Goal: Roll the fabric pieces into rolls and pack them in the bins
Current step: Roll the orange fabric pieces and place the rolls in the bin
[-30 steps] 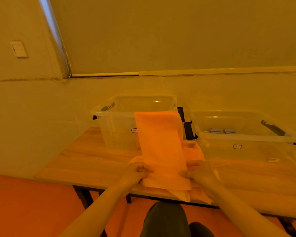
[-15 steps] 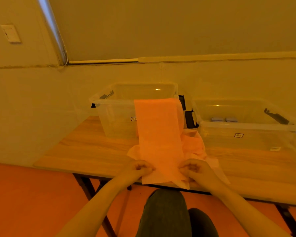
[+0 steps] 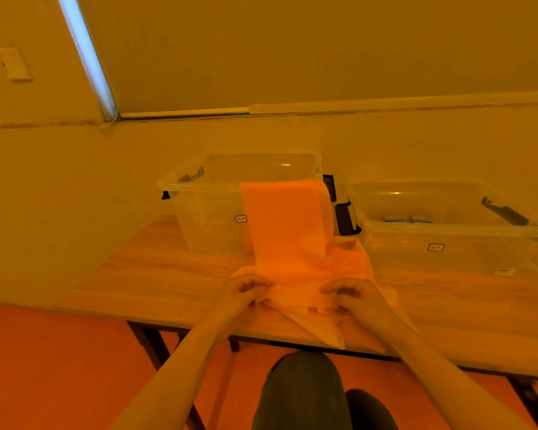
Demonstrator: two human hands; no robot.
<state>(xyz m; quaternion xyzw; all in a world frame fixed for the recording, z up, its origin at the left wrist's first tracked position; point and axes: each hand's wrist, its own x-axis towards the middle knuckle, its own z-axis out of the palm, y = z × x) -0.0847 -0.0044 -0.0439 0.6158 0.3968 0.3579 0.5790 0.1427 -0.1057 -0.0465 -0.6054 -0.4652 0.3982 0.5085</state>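
Working under heavy orange light, a seated person handles a long strip of fabric at a wooden table (image 3: 156,274) set against a plain wall. At far left, a wall switch plate (image 3: 12,63) and a pale vertical strip (image 3: 86,55) of a window edge mark the background. On the table's left half stands a clear plastic bin (image 3: 212,212) with a dark latch at its rim and a small label on its front wall. The fabric strip (image 3: 288,231) hangs over that bin's near rim at its right end and runs down across the tabletop toward the person, its near end bunched and folded at the table's front edge, with a loose corner hanging past the edge. The left hand (image 3: 246,290) pinches the fabric's near left edge, fingers curled around the cloth. The right hand (image 3: 350,294) grips the near right edge the same way, fingers curled onto the material. More crumpled fabric (image 3: 351,259) lies just beyond the right hand, between the two bins. At right, a second clear bin (image 3: 448,252), wider and lower, holds two small grey rolls (image 3: 406,218) against its far wall. Dark trousers on the person's knee (image 3: 302,392) fill the bottom centre.
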